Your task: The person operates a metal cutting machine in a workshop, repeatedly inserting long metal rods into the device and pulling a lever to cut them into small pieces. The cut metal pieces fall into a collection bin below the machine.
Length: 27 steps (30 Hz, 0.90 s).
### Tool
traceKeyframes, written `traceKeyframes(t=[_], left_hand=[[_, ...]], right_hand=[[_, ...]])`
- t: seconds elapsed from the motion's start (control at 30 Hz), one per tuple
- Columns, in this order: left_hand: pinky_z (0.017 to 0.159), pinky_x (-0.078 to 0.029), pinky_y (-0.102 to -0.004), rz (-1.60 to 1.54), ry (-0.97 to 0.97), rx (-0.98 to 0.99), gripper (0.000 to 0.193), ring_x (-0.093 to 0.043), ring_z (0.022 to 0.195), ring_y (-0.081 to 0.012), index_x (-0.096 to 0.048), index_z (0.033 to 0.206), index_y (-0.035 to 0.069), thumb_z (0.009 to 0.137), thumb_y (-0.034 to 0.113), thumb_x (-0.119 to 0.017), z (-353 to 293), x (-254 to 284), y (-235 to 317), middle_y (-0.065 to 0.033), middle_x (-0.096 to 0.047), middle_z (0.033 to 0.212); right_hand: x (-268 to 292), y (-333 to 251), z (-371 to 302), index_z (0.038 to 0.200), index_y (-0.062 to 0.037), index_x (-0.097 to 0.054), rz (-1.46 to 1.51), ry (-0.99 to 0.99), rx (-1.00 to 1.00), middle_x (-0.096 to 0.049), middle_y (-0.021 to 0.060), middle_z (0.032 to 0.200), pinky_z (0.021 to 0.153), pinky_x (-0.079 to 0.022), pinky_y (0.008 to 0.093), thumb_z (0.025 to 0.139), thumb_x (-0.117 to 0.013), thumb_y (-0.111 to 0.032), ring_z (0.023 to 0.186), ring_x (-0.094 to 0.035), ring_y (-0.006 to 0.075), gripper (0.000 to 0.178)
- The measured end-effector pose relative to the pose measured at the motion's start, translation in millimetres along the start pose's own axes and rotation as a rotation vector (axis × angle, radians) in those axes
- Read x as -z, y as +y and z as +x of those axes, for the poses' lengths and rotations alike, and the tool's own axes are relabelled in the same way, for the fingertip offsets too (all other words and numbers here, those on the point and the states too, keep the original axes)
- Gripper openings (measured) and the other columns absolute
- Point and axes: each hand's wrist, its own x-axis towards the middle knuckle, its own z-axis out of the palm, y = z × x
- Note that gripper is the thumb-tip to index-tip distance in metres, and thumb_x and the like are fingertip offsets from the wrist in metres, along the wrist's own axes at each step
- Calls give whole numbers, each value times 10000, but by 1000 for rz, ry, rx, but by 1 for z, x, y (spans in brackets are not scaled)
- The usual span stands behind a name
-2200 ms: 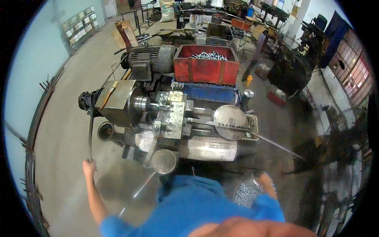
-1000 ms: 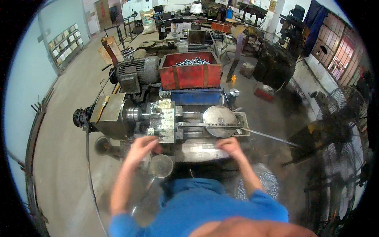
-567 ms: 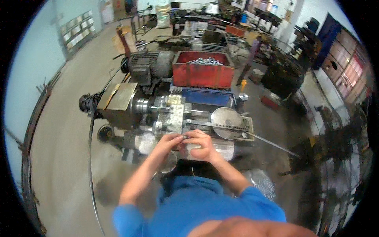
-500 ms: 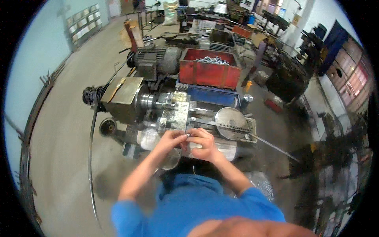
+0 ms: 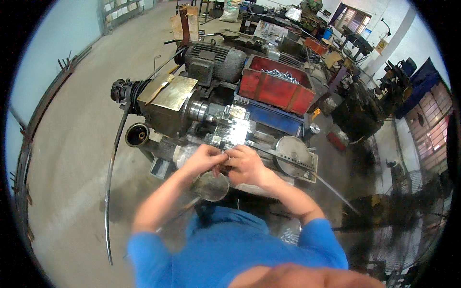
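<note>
Both bare hands together over the near side of a grey steel machine with a bright, flat metal carriage block (image 5: 235,130). Left hand (image 5: 206,159): fingers bent, thumb side turned inward, tips meeting those of the right hand (image 5: 247,165). Right hand likewise curled, back of the hand uppermost. Whatever may lie between the fingertips is hidden; cannot tell whether they grasp a piece or only press together. Carriage block just beyond the fingers; contact with it cannot be made out.

Just below the hands, a round grey metal plate (image 5: 212,186), partly covered by the fingers in this view. To the right, a larger pale metal disc (image 5: 294,143), crossed by a flat perforated metal bar (image 5: 267,150); a thin metal rod (image 5: 336,193) slants away from the bar's far end.

Left of the block, a shiny round spindle (image 5: 198,111), next to a boxy housing with a brass-toned top plate (image 5: 181,93). A wooden-handled brush (image 5: 159,91) lies on that plate. Behind: a ribbed dark-grey motor (image 5: 221,61), and beside it a worn red metal bin (image 5: 274,92) holding a heap of small silvery metal parts (image 5: 283,76). Blue bin (image 5: 276,118) directly beneath the red one. More small silvery pieces (image 5: 290,235) near the right elbow, low down, partly hidden by the blue sleeve (image 5: 322,240).
</note>
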Motion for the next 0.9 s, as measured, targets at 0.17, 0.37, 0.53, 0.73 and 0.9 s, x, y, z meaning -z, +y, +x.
traceKeyframes(t=[0.17,0.37,0.53,0.73,0.9], left_hand=[[527,-459,-250,280,182,-64,338,-588,563,-108,-548,1060,-13,798,188,-619,-39,52,8,-79,-623,663],[531,-439,-253,453,867,-123,365,-545,532,-108,-533,1093,9,728,11,-555,-136,155,-16,-35,-549,622],[658,-471,-379,1311,1079,342,505,-601,729,-292,-498,1190,70,701,142,-600,-230,199,-81,-161,-617,814],[682,-475,-391,646,1021,497,656,-611,779,-330,-429,1219,-51,677,231,-666,-258,194,-141,-211,-613,817],[668,-476,-413,900,1077,506,422,-596,741,-376,-553,959,-75,677,219,-663,-240,203,-138,-237,-599,754]], right_hand=[[-2,29,43,773,-94,-661,-188,-96,-93,-602,96,939,683,-452,388,513,-636,-187,808,-544,283,277],[-45,92,115,664,-59,-665,-564,-346,-263,-629,109,757,750,-432,361,539,-612,-227,846,-552,269,216],[-63,106,123,661,-49,-663,-575,-430,-314,-640,126,744,754,-434,346,533,-615,-226,848,-567,266,224],[-71,105,118,611,-56,-645,-541,-339,-261,-630,108,710,731,-439,335,505,-602,-233,820,-570,253,210],[-81,114,118,616,-94,-658,-497,-335,-282,-618,89,706,725,-433,345,503,-590,-229,835,-554,256,189]])
